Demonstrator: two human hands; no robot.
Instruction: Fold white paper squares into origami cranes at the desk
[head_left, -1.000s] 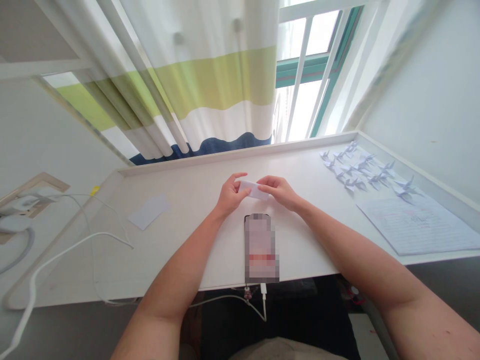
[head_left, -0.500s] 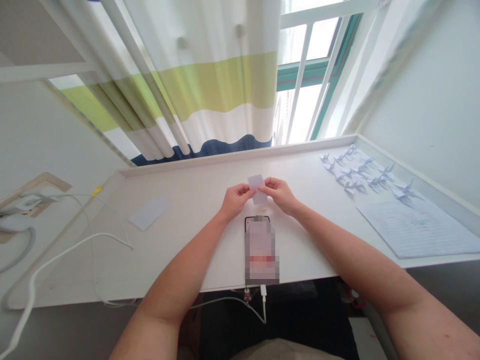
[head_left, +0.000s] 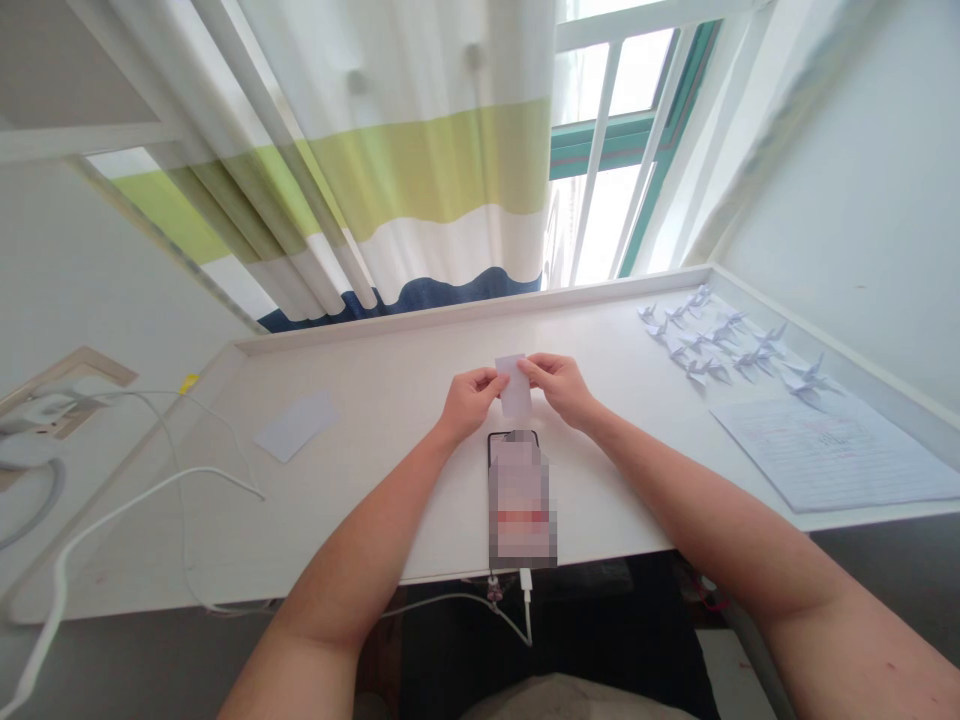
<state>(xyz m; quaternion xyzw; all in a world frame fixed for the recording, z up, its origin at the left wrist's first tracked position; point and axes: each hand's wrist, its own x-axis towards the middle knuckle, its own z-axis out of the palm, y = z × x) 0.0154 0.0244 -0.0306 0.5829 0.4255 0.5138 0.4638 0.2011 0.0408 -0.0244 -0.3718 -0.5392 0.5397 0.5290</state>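
A small white piece of paper (head_left: 514,393), narrow and rectangular, is held up over the middle of the desk. My left hand (head_left: 471,400) pinches its left edge between thumb and fingers. At the upper right edge, my right hand (head_left: 561,385) grips it the same way, thumb on the near face. Just below the paper lies a phone (head_left: 517,500) with a blurred-out screen, a white cable plugged into its near end. Any folds in the paper are too faint to make out.
Several white folded paper cranes (head_left: 727,345) stand at the back right of the white desk (head_left: 405,500). Before them lies a written-on sheet (head_left: 832,455). Loose white paper (head_left: 298,425) rests at left, near white cables (head_left: 157,475) and a socket. A raised rim (head_left: 420,318) borders the back.
The paper has shifted slightly down between my hands, and my right thumb now sits higher on it. The view has moved a little; everything else stays put.
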